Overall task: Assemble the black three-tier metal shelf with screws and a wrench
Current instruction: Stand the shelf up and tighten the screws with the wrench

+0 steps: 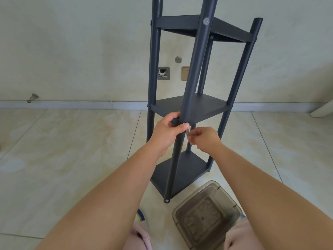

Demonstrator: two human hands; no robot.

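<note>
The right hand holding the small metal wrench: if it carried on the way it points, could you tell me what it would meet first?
Most likely the near front post, at the middle tier's corner. The right hand points its wrench leftward, just below the left hand gripping that post; depth is uncertain.

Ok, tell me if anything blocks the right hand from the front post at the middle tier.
Nothing visible does. The right hand pinches a small metal tool right beside the front post, just below the middle shelf. The left hand grips that post from the other side, clear of the tool's path.
</note>
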